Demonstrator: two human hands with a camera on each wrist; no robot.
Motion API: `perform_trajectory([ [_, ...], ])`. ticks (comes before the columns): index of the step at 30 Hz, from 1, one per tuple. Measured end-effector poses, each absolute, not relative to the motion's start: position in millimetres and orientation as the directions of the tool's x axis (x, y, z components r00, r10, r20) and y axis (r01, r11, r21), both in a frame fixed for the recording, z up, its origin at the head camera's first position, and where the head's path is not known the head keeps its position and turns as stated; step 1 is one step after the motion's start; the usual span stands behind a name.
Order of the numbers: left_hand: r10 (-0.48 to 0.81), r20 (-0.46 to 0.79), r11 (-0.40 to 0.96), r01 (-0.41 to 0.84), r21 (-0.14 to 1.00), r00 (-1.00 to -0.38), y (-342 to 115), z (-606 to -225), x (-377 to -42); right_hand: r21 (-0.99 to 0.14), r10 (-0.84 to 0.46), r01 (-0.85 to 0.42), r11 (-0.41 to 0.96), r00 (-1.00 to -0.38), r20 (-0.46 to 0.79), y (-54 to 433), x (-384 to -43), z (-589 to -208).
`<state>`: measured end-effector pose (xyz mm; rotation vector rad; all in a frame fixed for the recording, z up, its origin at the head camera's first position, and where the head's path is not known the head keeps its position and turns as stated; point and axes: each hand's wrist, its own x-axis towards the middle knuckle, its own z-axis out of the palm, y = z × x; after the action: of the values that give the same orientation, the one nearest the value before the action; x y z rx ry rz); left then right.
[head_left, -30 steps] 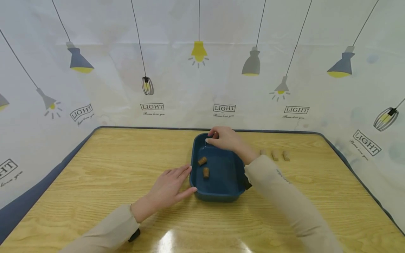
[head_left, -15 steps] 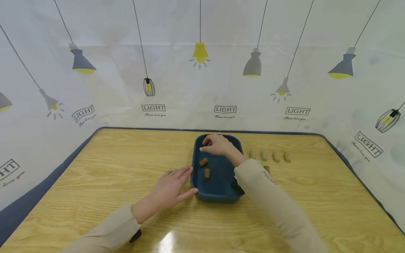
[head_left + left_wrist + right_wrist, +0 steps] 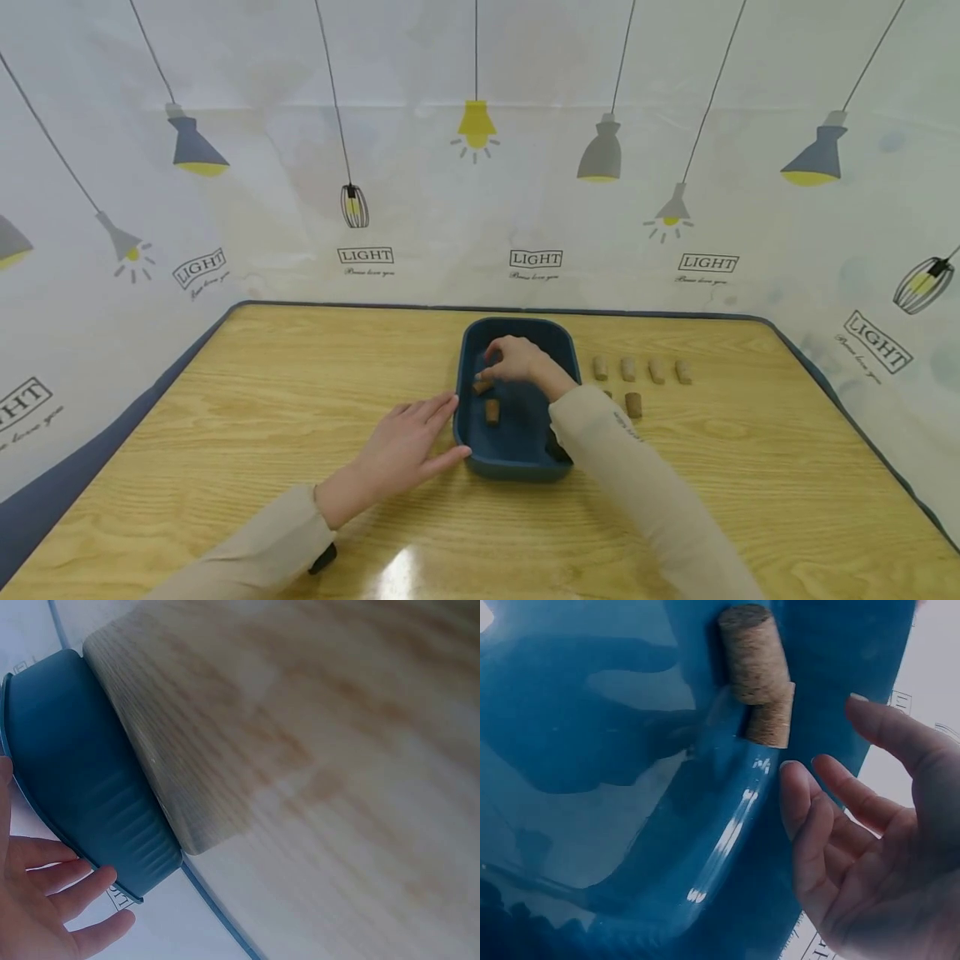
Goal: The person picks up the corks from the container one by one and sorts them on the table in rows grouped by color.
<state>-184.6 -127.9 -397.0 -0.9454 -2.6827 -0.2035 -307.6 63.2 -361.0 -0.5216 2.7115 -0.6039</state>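
A deep blue rectangular tray (image 3: pixel 525 465) stands on the table, with two brown corks lying inside near its left wall. The nearer cork (image 3: pixel 492 412) is in plain sight; the farther cork (image 3: pixel 482 387) is partly covered by my right fingertips in the head view. My right hand (image 3: pixel 517 360) hovers inside the tray over the farther cork. In the right wrist view its thumb and loosely bent fingers are apart, holding nothing, close to both corks. With fingers extended, my left hand (image 3: pixel 401 450) touches the tray's left rim, also seen in the left wrist view.
Right of the tray, several corks (image 3: pixel 628 369) stand in a row on the wooden table (image 3: pixel 300 375). In front of that row are another cork (image 3: pixel 633 405) and one mostly hidden by the right sleeve. A wall sheet printed with lamps (image 3: pixel 420 167) hangs behind.
From the tray's far end, my right hand has come nearer and lower, to the farther cork. Its sleeve has shifted left, uncovering more corks on the right. My left hand stays at the rim.
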Motion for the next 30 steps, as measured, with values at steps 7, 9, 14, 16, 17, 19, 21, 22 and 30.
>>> perform_trajectory([
  [7, 0.589, 0.318, 0.776, 0.63, 0.034, -0.743, -127.3, -396.9, -184.9, -0.401, -0.392, -0.276, 0.873, -0.888, -0.241, 61.5, -308.1, -368.5],
  [9, 0.59, 0.317, 0.777, 0.629, 0.029, -0.743, -127.2, -396.7, -184.8, -0.39, -0.388, -0.276, 0.879, -0.888, -0.245, 60.8, -308.3, -370.8],
  [14, 0.588, 0.32, 0.777, 0.629, 0.03, -0.743, -127.3, -395.4, -184.0, -0.372, -0.38, -0.274, 0.887, -0.89, -0.251, 58.2, -309.6, -375.2],
  [16, 0.587, 0.321, 0.778, 0.627, 0.031, -0.744, -127.5, -395.1, -183.7, -0.366, -0.376, -0.272, 0.89, -0.892, -0.253, 56.9, -310.3, -376.7],
  [17, 0.586, 0.321, 0.779, 0.627, 0.031, -0.744, -127.6, -395.2, -183.7, -0.364, -0.374, -0.271, 0.891, -0.892, -0.252, 56.4, -310.5, -377.5],
  [19, 0.587, 0.317, 0.779, 0.626, 0.03, -0.745, -127.8, -395.6, -184.0, -0.363, -0.371, -0.267, 0.892, -0.893, -0.253, 55.3, -310.6, -378.6],
  [21, 0.587, 0.313, 0.779, 0.626, 0.031, -0.746, -127.9, -395.6, -183.9, -0.357, -0.364, -0.262, 0.896, -0.896, -0.254, 54.0, -310.8, -379.8],
  [22, 0.588, 0.312, 0.778, 0.627, 0.032, -0.746, -127.8, -395.4, -183.8, -0.356, -0.362, -0.261, 0.897, -0.897, -0.253, 53.5, -310.7, -380.3],
  [30, 0.59, 0.316, 0.774, 0.632, 0.043, -0.743, -127.3, -394.8, -183.4, -0.343, -0.35, -0.255, 0.904, -0.903, -0.251, 50.2, -311.2, -384.6],
])
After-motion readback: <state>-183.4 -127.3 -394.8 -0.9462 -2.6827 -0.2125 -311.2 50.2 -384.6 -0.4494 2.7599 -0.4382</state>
